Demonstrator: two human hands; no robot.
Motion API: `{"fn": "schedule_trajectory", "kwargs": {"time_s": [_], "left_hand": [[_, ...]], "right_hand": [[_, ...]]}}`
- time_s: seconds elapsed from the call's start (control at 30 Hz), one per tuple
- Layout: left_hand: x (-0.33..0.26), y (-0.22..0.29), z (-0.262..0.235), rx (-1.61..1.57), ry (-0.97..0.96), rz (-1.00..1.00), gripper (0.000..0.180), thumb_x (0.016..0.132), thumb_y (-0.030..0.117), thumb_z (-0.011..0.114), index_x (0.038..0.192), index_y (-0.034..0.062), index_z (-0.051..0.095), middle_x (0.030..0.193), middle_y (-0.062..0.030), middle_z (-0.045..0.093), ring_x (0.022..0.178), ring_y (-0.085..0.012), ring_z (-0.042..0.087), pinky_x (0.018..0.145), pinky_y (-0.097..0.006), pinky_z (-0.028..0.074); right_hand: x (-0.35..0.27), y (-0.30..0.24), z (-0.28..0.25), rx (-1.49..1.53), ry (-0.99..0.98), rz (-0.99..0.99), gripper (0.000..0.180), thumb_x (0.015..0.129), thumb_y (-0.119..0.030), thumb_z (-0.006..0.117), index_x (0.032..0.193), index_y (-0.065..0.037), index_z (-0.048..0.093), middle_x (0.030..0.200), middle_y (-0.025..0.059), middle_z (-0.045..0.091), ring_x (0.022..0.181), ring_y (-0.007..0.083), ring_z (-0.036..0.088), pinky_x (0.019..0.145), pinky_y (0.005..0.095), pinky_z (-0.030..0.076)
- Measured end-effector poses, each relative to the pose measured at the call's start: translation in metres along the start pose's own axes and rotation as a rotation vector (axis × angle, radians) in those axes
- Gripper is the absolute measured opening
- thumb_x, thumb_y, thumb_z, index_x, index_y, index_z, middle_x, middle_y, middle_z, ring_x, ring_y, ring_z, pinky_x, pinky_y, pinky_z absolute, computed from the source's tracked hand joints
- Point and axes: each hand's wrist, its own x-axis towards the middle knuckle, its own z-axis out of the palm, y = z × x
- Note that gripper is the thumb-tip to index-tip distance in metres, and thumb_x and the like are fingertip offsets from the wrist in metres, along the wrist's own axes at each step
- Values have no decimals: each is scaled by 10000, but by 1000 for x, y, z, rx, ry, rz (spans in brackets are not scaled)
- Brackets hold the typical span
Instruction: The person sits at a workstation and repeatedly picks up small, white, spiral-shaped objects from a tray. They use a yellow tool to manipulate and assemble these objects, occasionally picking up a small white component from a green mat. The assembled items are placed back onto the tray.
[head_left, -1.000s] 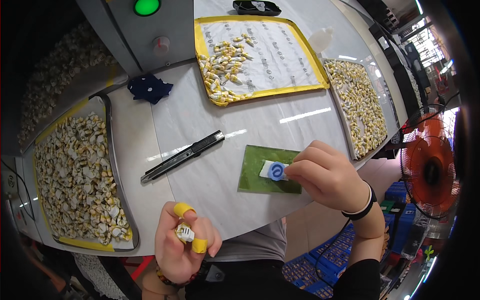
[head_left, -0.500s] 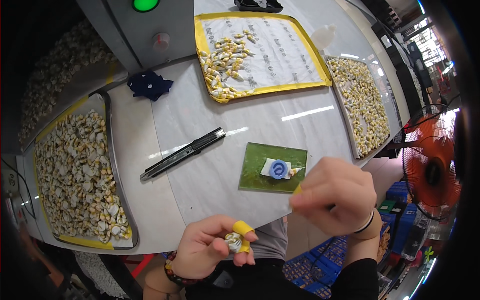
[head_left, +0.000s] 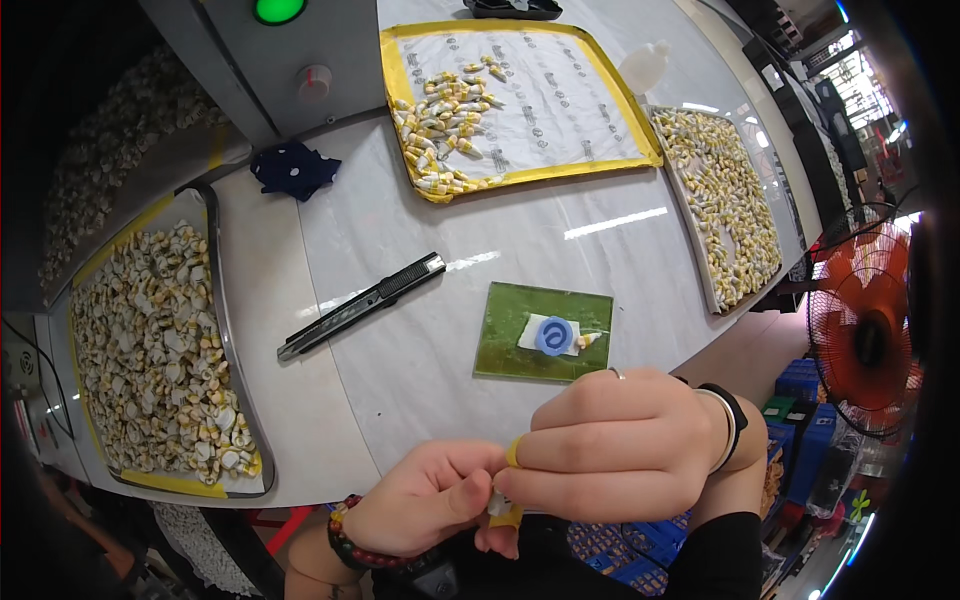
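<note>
Grey-white table (head_left: 480, 225), machine (head_left: 225, 60) with green light (head_left: 278, 10) at back left, orange fan (head_left: 865, 340) off to the right. Both hands meet low, just off the table's near edge. Left hand (head_left: 425, 500) is nearly closed, thumb and fingers around a white piece (head_left: 498, 505), only partly visible; a yellow band (head_left: 510, 517) wraps one fingertip. Right hand (head_left: 620, 450) has fingers bent in, tips at the piece; cannot tell if it grips anything. Best handling, probably: left grip firm but light, piece steady, right fingertips working with small, straight pressure, wrist lifted so the contact stays in sight. Right knuckles currently block most of that view. Green plate (head_left: 497, 358) sits just beyond the right hand, with a white pad (head_left: 530, 328), blue disc (head_left: 553, 336) and small yellow-white part (head_left: 590, 340) on it. Black cutter (head_left: 365, 303) lies left of the plate, in the path toward the left tray (head_left: 232, 370); lined tray (head_left: 520, 181) further back, right tray (head_left: 683, 215) beside it, dark cloth (head_left: 295, 172) near the machine.
</note>
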Motion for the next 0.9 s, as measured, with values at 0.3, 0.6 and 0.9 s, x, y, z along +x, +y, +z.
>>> {"fn": "schedule_trajectory", "kwargs": {"time_s": [0.3,0.6,0.9], "left_hand": [[4,0,6,-33,22,22,519,952,431,488,1158,-45,514,785,-22,553,702,-99,571,704,-244,485],[2,6,6,86,38,43,456,965,393,489,1117,-34,539,829,-38,588,736,-95,601,690,-218,480],[-5,15,12,407,121,295,337,918,183,612,1138,-66,557,955,-84,651,861,-111,630,772,-239,511]], "right_hand": [[-4,5,1,14,-19,-13,263,706,-130,708,859,53,596,829,103,565,722,208,567,609,279,491],[-5,0,3,4,38,14,248,720,-99,700,888,60,609,841,113,590,695,214,589,602,278,503],[-13,-7,4,69,143,77,215,734,-28,675,935,44,654,866,111,635,695,197,606,599,272,503]]}}
